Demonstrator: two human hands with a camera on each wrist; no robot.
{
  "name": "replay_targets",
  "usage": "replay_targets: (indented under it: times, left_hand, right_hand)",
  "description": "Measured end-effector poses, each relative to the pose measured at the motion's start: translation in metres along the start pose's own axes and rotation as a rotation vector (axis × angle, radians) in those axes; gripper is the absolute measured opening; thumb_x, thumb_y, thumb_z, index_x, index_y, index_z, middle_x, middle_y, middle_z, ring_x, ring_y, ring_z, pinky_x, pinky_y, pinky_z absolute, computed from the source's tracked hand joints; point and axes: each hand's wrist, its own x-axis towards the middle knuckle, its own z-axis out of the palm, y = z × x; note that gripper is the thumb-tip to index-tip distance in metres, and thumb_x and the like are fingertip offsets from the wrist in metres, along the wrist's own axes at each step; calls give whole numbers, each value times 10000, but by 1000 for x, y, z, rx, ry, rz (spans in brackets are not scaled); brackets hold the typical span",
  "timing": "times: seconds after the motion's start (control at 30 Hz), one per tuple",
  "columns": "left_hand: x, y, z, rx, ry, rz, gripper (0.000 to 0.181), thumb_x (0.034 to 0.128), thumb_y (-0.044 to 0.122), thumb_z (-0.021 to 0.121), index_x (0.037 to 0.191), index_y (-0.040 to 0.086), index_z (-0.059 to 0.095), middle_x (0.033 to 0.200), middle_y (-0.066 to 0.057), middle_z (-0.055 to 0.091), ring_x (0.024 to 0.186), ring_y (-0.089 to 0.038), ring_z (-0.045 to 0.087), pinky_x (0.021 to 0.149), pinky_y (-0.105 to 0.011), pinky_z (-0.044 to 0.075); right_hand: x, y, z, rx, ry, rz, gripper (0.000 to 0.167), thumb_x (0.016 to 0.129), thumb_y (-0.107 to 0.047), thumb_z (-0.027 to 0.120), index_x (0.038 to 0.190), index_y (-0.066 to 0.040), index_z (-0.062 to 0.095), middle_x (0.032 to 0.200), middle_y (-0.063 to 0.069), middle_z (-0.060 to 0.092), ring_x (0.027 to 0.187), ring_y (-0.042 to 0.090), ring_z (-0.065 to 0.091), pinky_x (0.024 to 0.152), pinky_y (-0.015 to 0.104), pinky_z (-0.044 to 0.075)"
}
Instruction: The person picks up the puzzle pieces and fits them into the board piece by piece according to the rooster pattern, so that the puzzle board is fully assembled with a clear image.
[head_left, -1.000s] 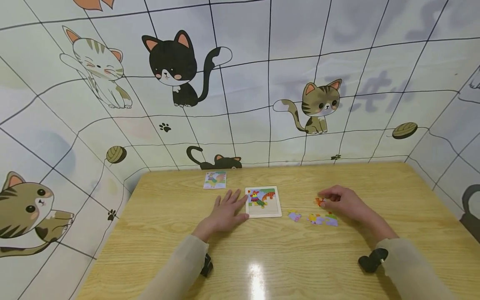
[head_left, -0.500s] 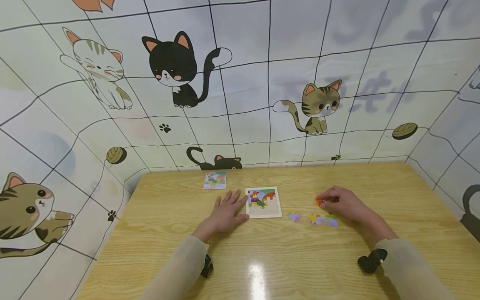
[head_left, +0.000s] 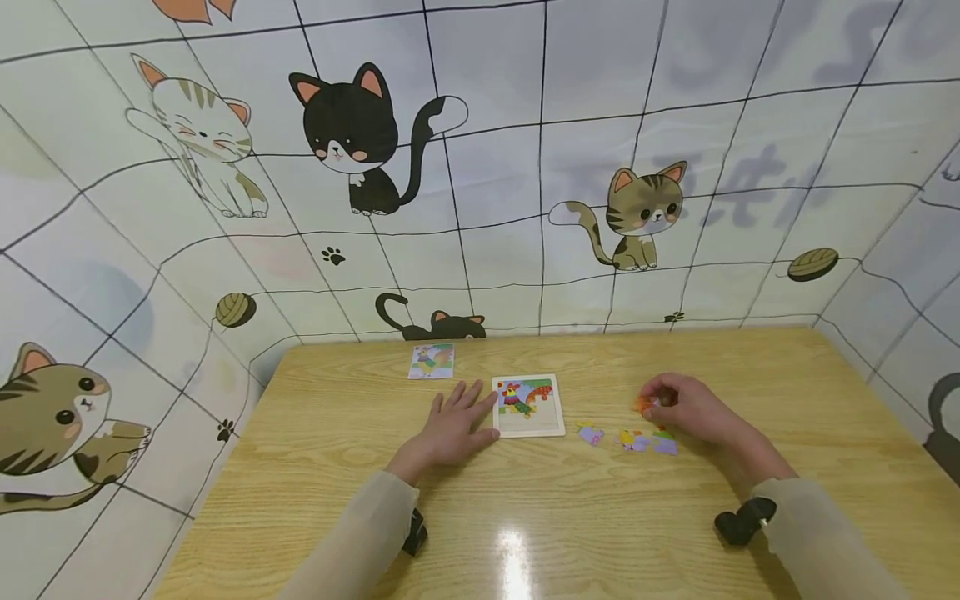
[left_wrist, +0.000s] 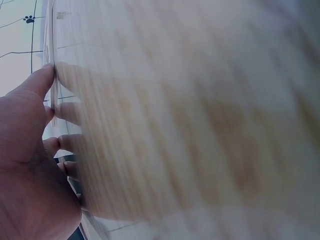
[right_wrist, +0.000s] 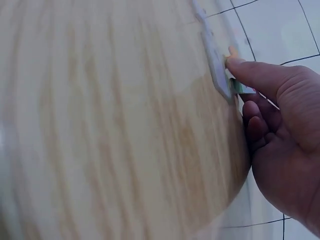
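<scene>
From the head cam: a pale wood-grain worktop (head_left: 570,508) fills the lower half, with a bright glare spot (head_left: 514,558) near the front. Behind it is a white wall (head_left: 495,192) with black grid lines and cartoon cats all over it (one black cat (head_left: 444,326) looks like it's peeking up from behind the back edge, love that). Near that edge lies a small picture card (head_left: 431,362). Closer in, there's a puzzle board (head_left: 546,423), its upper part filled with a colourful rooster and its lower part bare wood. The left hand (head_left: 448,429) lies flat with fingers spread, tips at the board's left edge, gripping nothing. Over on the right, the right hand (head_left: 693,408) pinches an orange piece (head_left: 643,403) between thumb and fingers, well apart from the board. Loose pieces (head_left: 590,434) lie between the board and that hand and just below it.

Left wrist cam: mostly blurry worktop grain, with the thumb stretched out against the board's thin edge.

Right wrist cam: more blurry wood, wall beyond. The orange piece sits at the thumb's tip (only a sliver shows), and the other fingers are curled in underneath.
</scene>
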Motion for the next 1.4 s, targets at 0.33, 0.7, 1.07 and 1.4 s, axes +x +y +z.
replay_targets:
  times: [0.33,0.7,1.07,1.4]
  left_hand:
    - [-1,3,-2,-1,-3,-2,655,1058,413,539,1615,128,343,1690,-166,174,1551,-421,63,1172,-691,41]
    - [-3,3,-3,-2,-6,-16,658,1056,437,531,1618,154,341,1695,-146,169,1555,-407,55,1177,-683,42]
    - [-2,4,-4,1,-7,-12,655,1057,434,533,1617,151,344,1694,-150,168,1554,-411,62,1175,-687,47]
    - [-1,3,-2,-2,-2,-13,654,1055,438,534,1615,154,349,1693,-148,174,1553,-413,65,1174,-687,42]
  right_hand:
    - [4,-11,0,2,9,31,168,910,-60,753,1062,-25,691,873,62,645,768,201,582,632,294,500]
    - [21,-29,21,108,21,80,201,963,-124,728,1121,-3,704,994,86,684,863,226,588,647,298,502]
    - [43,-58,62,174,4,-1,204,969,-113,719,1136,5,706,1006,83,697,891,203,623,732,299,524]
    - [59,-71,89,181,26,-12,155,960,-77,722,1107,-29,736,1009,61,711,901,198,642,746,306,533]
